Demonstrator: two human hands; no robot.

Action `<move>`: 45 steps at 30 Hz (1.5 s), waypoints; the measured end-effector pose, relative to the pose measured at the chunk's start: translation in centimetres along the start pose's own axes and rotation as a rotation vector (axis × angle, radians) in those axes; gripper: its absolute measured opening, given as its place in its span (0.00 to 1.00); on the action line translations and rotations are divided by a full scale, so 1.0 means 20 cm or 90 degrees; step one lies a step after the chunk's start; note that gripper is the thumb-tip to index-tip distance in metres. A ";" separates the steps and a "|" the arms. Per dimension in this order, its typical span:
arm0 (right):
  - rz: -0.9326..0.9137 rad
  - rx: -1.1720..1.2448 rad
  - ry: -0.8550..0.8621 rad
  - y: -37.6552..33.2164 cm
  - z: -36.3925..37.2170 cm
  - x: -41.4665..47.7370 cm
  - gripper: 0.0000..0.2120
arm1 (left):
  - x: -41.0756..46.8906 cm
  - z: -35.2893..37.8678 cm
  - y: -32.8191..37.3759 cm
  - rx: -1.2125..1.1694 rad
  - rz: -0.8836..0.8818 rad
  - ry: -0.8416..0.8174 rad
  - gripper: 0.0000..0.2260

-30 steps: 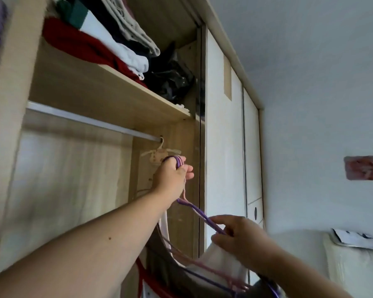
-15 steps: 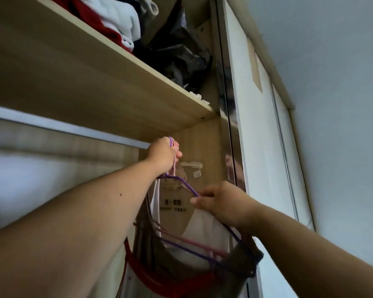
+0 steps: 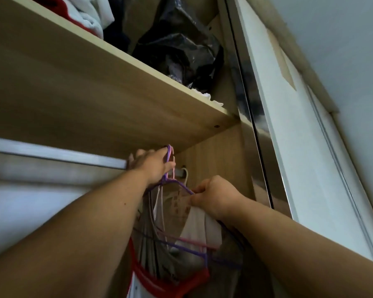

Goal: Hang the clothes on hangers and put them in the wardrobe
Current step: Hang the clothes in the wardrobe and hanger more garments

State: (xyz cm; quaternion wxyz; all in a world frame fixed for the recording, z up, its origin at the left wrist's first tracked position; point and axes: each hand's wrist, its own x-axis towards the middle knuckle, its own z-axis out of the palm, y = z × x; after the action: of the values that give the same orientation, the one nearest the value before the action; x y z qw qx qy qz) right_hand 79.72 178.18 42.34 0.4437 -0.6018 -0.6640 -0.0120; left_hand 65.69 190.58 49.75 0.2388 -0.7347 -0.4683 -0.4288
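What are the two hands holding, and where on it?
The left hand grips the hangers' hooks by the rail; the right hand pinches the purple hanger on its sloping shoulder.

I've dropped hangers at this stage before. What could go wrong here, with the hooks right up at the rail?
1. The left hand grips the purple and pink hooks bunched together, close under the shelf; one may miss the rail and drop.
2. A pale hanger already hangs at that spot, so hooks could tangle.
3. The right hand pinches only the purple hanger; the white garment bunched below it might slide off.
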 end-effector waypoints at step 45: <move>-0.136 -0.406 0.293 0.30 0.00 -0.90 0.29 | -1.12 0.11 0.48 -0.462 0.414 0.133 0.24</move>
State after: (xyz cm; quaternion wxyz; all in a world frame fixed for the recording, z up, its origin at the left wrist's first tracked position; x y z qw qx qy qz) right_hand 82.38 165.72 28.41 0.3684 -0.6181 -0.5693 -0.3977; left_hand 70.79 177.18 30.00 0.1348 -0.8318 -0.0090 -0.5384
